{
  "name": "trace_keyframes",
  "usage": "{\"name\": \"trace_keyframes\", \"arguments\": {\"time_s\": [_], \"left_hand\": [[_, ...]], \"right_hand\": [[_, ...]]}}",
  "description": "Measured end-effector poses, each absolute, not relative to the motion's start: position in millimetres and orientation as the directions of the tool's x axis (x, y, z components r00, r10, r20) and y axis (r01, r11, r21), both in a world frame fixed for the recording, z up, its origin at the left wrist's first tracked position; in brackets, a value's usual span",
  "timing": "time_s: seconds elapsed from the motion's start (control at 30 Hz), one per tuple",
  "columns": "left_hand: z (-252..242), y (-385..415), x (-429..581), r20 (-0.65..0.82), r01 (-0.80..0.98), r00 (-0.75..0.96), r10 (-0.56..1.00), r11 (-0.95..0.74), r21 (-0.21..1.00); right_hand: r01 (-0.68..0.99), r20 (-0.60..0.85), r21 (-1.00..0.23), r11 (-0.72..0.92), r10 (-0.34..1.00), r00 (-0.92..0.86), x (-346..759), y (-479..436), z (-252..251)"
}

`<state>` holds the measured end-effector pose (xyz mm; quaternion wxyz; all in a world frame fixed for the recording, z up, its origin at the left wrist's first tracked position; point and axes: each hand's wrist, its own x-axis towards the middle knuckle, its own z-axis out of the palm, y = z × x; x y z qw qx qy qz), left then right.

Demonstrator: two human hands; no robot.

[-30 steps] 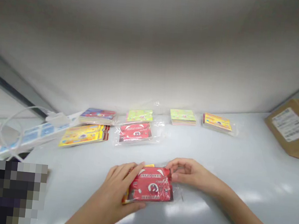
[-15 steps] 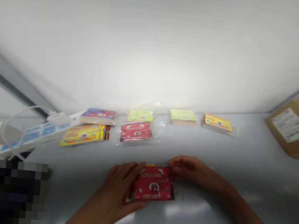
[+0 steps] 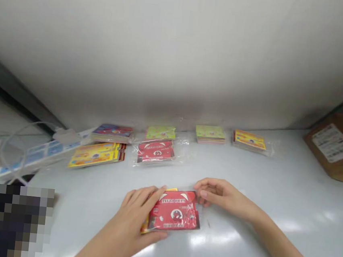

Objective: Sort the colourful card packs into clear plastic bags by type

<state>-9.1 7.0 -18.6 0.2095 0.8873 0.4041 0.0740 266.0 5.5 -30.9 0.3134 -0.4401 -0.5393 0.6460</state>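
Note:
A red card pack in clear plastic wrap (image 3: 174,211) lies on the white table (image 3: 239,248) between my hands. A yellow card (image 3: 145,224) shows beneath its left edge. My left hand (image 3: 137,210) grips the pack's left side, with the fingers across its upper left corner. My right hand (image 3: 219,195) holds the pack's upper right corner, its fingers curled against the edge and wrap. The yellow card is mostly hidden under the pack.
Several wrapped card stacks (image 3: 155,151) in red, yellow, green and blue lie in a loose row across the table. A power strip (image 3: 35,154) with a white cable (image 3: 12,145) sits at the left, and a labelled cardboard box (image 3: 336,146) at the right.
The red pack stays between my hands, turned very slightly. My right fingers have shifted a little along its upper right corner. The stacks on the table have not moved.

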Motion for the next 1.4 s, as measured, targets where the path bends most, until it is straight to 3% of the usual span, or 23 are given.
{"name": "trace_keyframes", "arguments": {"time_s": [0.37,0.47,0.6,0.77,0.93,1.2,1.4], "left_hand": [[-16,8,-9,-0.055,0.690,0.661,0.748,-0.578,0.435],[-17,7,-10,-0.056,0.692,0.661,0.748,-0.579,0.432],[-15,6,-10,-0.064,0.701,0.651,0.756,-0.568,0.431],[-13,7,-9,-0.072,0.700,0.648,0.759,-0.555,0.450],[-11,6,-8,-0.069,0.701,0.646,0.760,-0.555,0.447],[-12,6,-11,-0.055,0.691,0.651,0.757,-0.561,0.455],[-12,6,-10,-0.094,0.708,0.640,0.763,-0.538,0.458]], "right_hand": [[0.157,-0.252,-0.966,-0.206,0.885,-0.392,268,6,-28],[0.248,-0.234,-0.954,-0.167,0.934,-0.272,275,8,-23],[0.479,-0.084,-0.877,-0.039,0.994,-0.073,287,11,-20],[0.639,-0.086,-0.769,0.016,0.988,-0.128,297,12,-27],[0.681,-0.088,-0.732,0.023,0.988,-0.128,300,14,-31],[0.631,-0.114,-0.775,-0.012,0.986,-0.122,302,13,-23],[0.676,-0.212,-0.734,-0.068,0.968,-0.134,324,11,-17]]}}
